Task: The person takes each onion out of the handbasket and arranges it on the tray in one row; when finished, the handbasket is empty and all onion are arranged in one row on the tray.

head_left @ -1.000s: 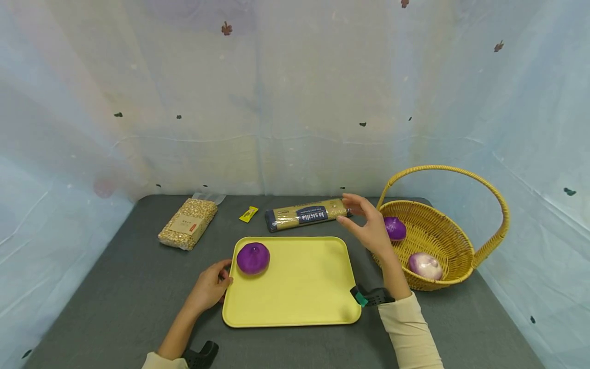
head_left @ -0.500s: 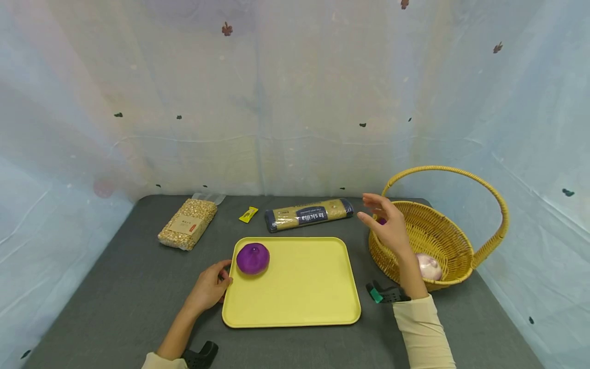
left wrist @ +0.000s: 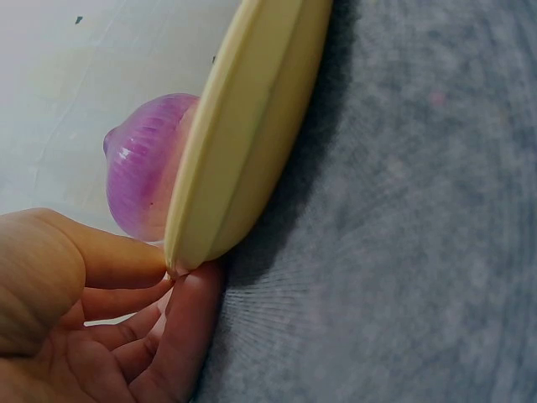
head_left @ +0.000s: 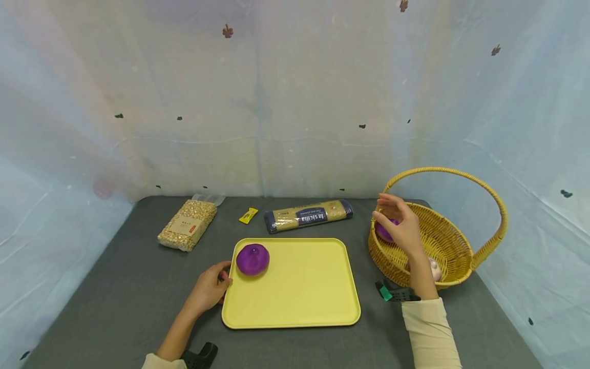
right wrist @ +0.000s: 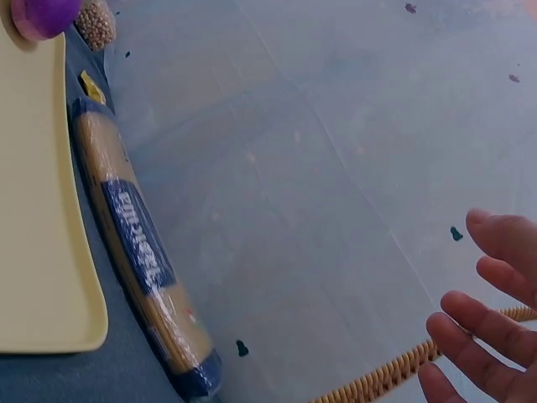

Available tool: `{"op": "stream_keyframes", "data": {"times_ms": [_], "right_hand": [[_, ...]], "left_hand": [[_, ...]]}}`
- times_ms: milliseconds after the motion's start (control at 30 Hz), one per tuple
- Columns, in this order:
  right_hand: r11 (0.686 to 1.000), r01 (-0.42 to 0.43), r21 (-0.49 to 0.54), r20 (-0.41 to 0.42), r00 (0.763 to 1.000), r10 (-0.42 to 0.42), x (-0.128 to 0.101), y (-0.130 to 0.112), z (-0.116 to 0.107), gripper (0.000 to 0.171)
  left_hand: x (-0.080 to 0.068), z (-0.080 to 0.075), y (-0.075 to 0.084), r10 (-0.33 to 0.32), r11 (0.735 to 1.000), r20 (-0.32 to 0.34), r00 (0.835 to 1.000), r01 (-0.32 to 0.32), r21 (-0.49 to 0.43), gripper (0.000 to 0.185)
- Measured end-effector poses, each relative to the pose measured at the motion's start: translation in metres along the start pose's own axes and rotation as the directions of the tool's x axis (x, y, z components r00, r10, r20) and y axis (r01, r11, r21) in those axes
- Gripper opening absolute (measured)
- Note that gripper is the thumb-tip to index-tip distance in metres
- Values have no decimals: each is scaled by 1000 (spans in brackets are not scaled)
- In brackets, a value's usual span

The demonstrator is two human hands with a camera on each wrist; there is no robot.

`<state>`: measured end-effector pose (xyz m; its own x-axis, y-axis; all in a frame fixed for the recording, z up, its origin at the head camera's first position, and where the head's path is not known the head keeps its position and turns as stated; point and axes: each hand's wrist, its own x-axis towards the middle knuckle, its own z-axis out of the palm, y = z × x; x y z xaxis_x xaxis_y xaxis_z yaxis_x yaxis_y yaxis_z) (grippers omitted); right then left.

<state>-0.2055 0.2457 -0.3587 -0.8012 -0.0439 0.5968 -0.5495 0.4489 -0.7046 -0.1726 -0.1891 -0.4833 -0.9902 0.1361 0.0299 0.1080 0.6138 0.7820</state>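
My left hand pinches the left rim of a yellow tray; in the left wrist view the thumb lies on the rim and the fingers sit beneath it. A purple onion rests on the tray's back left corner. My right hand is held, fingers apart and holding nothing, above the left side of a yellow wicker basket. Inside the basket lie a purple onion, partly hidden by this hand, and a white-purple onion, mostly behind the wrist.
Behind the tray lies a packet of spaghetti. Left of it are a small yellow wrapped sachet and a bag of pale kernels. The basket's tall handle arches over it. A pale curtain hangs behind the grey table.
My right hand has moved right, from near the spaghetti packet to over the basket's left side. The left hand and the tray have stayed in place.
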Motion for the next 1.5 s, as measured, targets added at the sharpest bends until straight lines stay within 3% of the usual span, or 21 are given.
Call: {"op": "stream_keyframes", "data": {"times_ms": [500,867,1500], "right_hand": [[996,-94,-6,-39,995,94,7,13,-20,40],[995,-99,12,-35,994,99,16,22,-32,40],[977,-164,-136,-26,986,162,25,32,-46,42]], "left_hand": [[2,0,-4,11,1000,1,1000,-11,19,42],[3,-1,-3,7,1000,5,1000,-7,15,41],[0,1,-3,-17,999,13,1000,17,-27,42]]}}
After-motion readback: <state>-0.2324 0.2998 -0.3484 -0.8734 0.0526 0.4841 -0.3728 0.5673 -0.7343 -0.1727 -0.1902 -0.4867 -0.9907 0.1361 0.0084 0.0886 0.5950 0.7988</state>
